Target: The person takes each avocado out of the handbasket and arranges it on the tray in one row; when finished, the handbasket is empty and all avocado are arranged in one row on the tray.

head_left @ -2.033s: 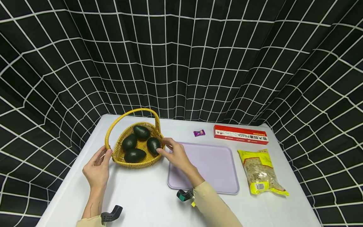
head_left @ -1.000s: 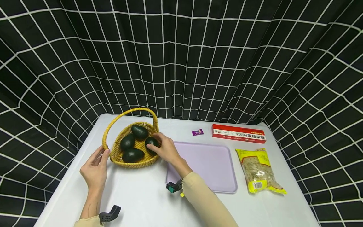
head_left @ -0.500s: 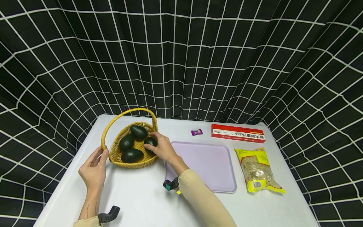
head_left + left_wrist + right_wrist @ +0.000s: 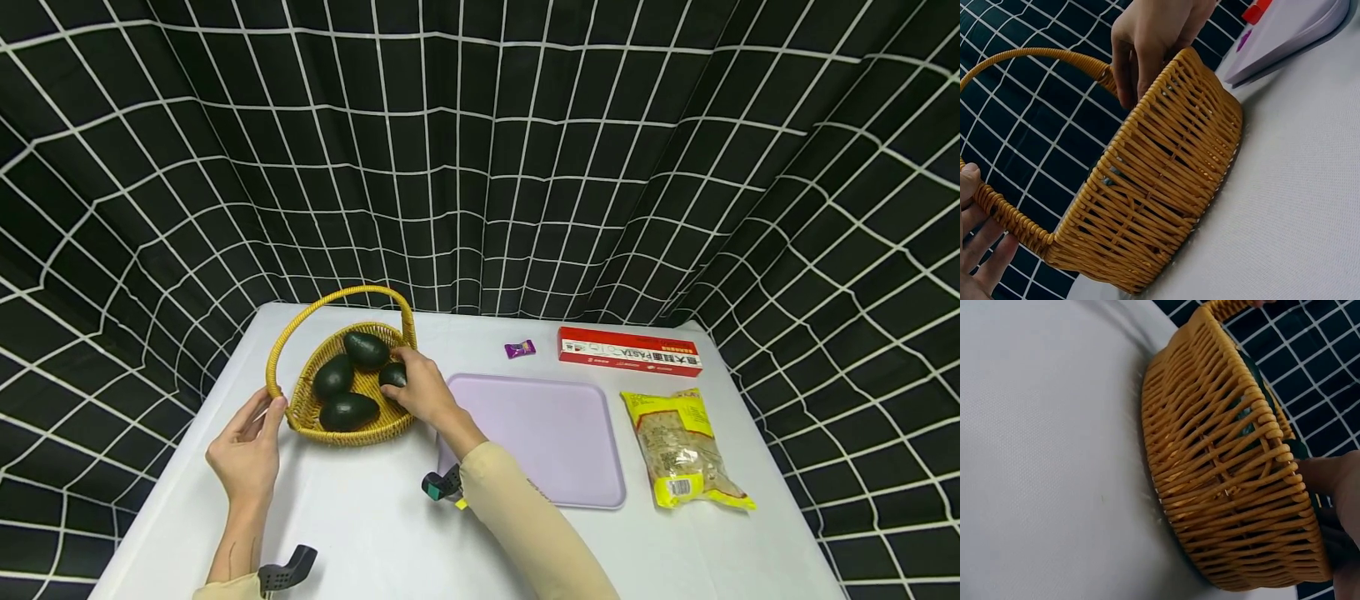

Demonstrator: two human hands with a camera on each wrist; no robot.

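Note:
A yellow wicker basket (image 4: pixel 352 438) with a tall arched handle (image 4: pixel 300 317) stands at the left of the table. My left hand (image 4: pixel 246 458) pinches the handle's left base between thumb and fingers. Inside the basket my right hand (image 4: pixel 431 392) grips a dark green avocado (image 4: pixel 392 377) at the right side, and covers part of it. Other avocados lie beside it: one at the back (image 4: pixel 367 350), one at the left (image 4: pixel 333 377) and one in front (image 4: pixel 349 412). In the right wrist view the basket wall (image 4: pixel 1229 475) hides most of the fruit.
Right of the basket lies a lilac tray (image 4: pixel 536 442) on the white table (image 4: pixel 360 525). Behind it are a small purple wrapped sweet (image 4: pixel 520 349) and a red pasta box (image 4: pixel 630 351). A yellow and clear plastic bag (image 4: pixel 682 450) lies at the right. A black gridded curtain (image 4: pixel 480 167) surrounds the table.
My right hand has moved left from the basket's right rim into the basket and taken hold of the right avocado. My left hand stays at the handle base.

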